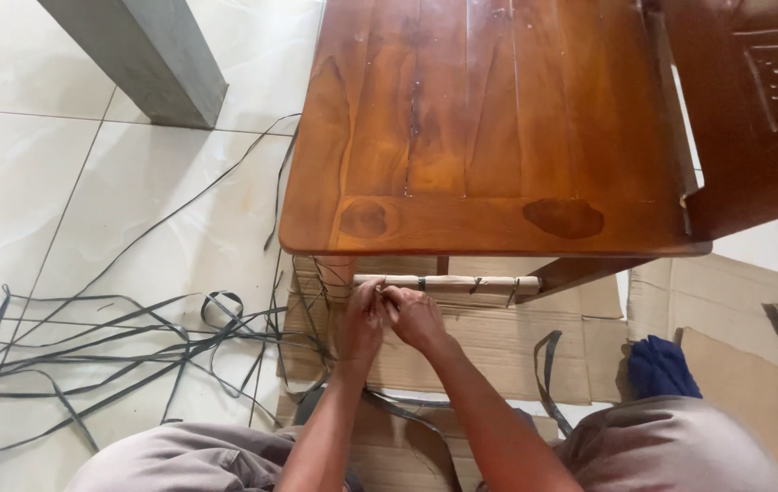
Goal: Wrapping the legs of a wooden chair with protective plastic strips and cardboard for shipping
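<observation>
A home floor workspace: tiles (88, 182), wooden table (489, 128), cardboard (498, 346).

The rod (448, 283) lies under the table (489, 128) edge, above cardboard (498, 346), with strips (116, 351) left on the floor (34, 182).

One glossy brown wooden table (489, 128), one pale wrapped rail (448, 283) beneath it, two bare hands, one blue cloth bundle (660, 366) near right, several flattened cardboard sheets (735, 310), many dark flat strips (116, 342) left.

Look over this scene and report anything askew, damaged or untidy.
Long dark flat strips sprawl tangled over the white tiled floor, left of both hands. Flattened cardboard sheets overlap unevenly.
</observation>
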